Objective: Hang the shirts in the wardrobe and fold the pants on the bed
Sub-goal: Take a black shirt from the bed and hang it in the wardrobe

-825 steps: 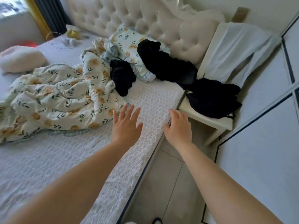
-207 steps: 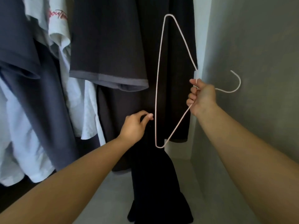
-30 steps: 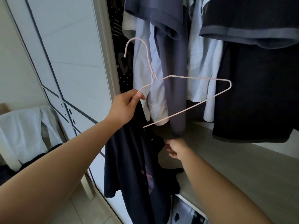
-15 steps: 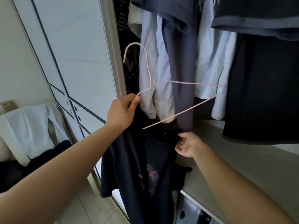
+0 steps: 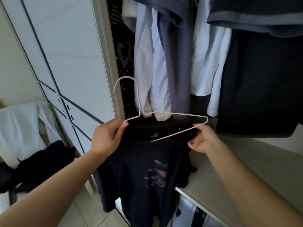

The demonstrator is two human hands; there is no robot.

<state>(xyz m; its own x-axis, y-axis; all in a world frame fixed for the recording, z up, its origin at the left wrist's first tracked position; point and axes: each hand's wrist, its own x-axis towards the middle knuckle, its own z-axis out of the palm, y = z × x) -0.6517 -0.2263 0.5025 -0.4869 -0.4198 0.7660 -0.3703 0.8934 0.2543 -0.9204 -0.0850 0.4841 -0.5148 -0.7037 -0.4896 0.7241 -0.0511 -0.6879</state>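
Before wardrobe (image 5: 105,54) of shirts (image 5: 147,63), left hand (image 5: 106,138), right hand (image 5: 202,139) on hanger (image 5: 180,114), black shirt (image 5: 139,169).

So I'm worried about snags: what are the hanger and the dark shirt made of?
The hanger looks like thin wire, probably metal with a matte pale pink coating; its neck is twisted. The shirt is soft dark knit, likely cotton; it drapes limply.

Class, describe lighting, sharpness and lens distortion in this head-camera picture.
Head view: the white panelled wardrobe door is brightly lit; the black printed T-shirt sits in shadow, losing detail; the thin pink wire hanger is sharp; wide-angle distortion slants the door's lines.
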